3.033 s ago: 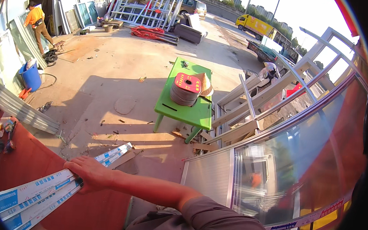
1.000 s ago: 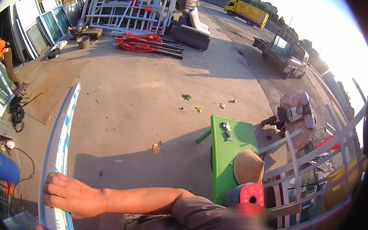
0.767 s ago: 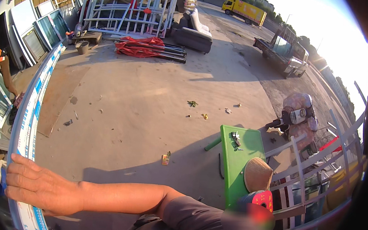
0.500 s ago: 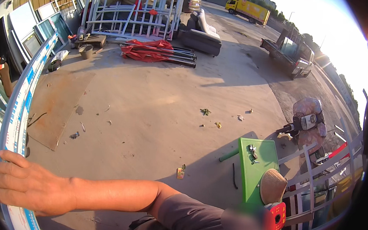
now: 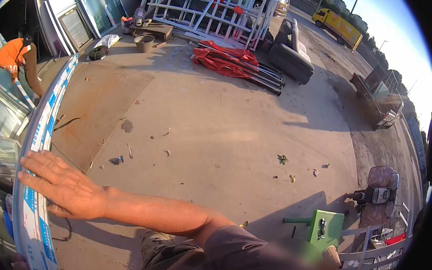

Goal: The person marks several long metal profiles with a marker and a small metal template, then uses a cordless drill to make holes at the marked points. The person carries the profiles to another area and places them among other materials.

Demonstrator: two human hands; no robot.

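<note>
My right hand [image 5: 65, 186] reaches across to the left and rests palm down on a long, pale window-frame profile [image 5: 44, 121] covered in blue-and-white protective film. Its fingers lie stretched out over the film, and the thumb is at the near side. The profile runs along my left from the bottom of the view to beyond the hand, bowed by the lens. At the bottom left, a dim patch beside the profile looks like part of my left hand [image 5: 19, 263]. Its fingers cannot be made out.
A person in orange [image 5: 11, 58] bends over glazed frames [image 5: 0, 108] at the left. Beyond lie a red folded canopy [image 5: 227, 59], a dark sofa [image 5: 293, 52] and white metal racks [image 5: 211, 7]. A green table [image 5: 333, 230] and a scooter [image 5: 376, 195] are at the right.
The view has swung left, so the yard appears shifted right and the person in orange shows more fully. My right hand has gone from curled around the profile to flat fingers on it.
</note>
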